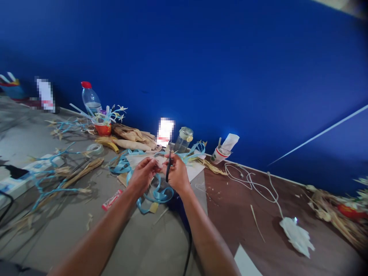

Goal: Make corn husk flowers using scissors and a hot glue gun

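My right hand is closed around a pair of scissors, its dark handle hanging below the fingers and its blades pointing up. Close beside it, my left hand pinches a small pale piece, perhaps corn husk; its exact kind is unclear. The fingertips of both hands nearly meet at this piece. Light blue ribbon lies in loops under and around the hands. Behind them is a pale sheet on the table.
Dried husks lie at the back, near a red cup of blue-stemmed flowers and a bottle. A jar stands behind my hands. Rightward are a white cup and a white cable. A power strip is left.
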The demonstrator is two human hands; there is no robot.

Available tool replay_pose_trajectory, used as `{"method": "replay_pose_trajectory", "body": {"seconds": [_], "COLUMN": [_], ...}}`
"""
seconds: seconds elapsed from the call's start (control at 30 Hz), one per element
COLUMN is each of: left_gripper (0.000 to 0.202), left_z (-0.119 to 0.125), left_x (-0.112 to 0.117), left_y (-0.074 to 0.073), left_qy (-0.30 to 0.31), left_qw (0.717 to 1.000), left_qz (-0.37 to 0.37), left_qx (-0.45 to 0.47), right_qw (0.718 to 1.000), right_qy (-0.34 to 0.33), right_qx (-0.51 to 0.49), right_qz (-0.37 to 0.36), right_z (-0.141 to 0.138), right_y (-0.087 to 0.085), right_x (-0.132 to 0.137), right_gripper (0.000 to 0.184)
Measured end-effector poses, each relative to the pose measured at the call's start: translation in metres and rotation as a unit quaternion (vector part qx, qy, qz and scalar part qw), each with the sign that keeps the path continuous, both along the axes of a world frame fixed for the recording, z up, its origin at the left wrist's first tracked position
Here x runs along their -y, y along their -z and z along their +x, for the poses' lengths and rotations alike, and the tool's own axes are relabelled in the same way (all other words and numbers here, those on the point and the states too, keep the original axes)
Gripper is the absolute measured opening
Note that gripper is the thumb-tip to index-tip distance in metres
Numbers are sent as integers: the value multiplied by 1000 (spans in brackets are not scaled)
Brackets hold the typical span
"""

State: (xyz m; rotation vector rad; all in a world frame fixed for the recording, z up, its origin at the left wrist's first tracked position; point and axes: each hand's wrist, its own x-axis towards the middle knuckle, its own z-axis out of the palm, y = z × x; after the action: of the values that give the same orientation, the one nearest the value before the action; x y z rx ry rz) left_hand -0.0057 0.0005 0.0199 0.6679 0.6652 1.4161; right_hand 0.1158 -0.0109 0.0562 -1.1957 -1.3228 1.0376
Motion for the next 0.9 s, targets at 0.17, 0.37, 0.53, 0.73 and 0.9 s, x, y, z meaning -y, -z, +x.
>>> {"method": "replay_pose_trajectory", "body": {"seconds": [0.17, 0.37, 0.53, 0.73, 0.9], "left_gripper": [21, 33, 24, 23, 24], "left_z": [-2, -12, -15, -12, -8], "left_x": [0, -1, -2, -2, -1], "left_y": [-1, -4, -1, 0, 2], "left_qy": [39, 65, 100, 108, 95], "left_qw": [999, 995, 969, 945, 946], "left_qz": [-3, 21, 56, 68, 54], "left_qx": [-4, -66, -218, -302, -304], "right_qw": [999, 984, 971, 965, 969], "right_qy": [-3, -53, -66, -45, -29], "right_qx": [46, 168, 224, 249, 235], "right_qz": [16, 37, 43, 68, 69], "right_z": [9, 25, 32, 36, 36], "right_y": [-4, -8, -14, -13, -13], "right_x": [-1, 0, 1, -2, -3], "right_gripper": [37, 35, 36, 36, 34]}}
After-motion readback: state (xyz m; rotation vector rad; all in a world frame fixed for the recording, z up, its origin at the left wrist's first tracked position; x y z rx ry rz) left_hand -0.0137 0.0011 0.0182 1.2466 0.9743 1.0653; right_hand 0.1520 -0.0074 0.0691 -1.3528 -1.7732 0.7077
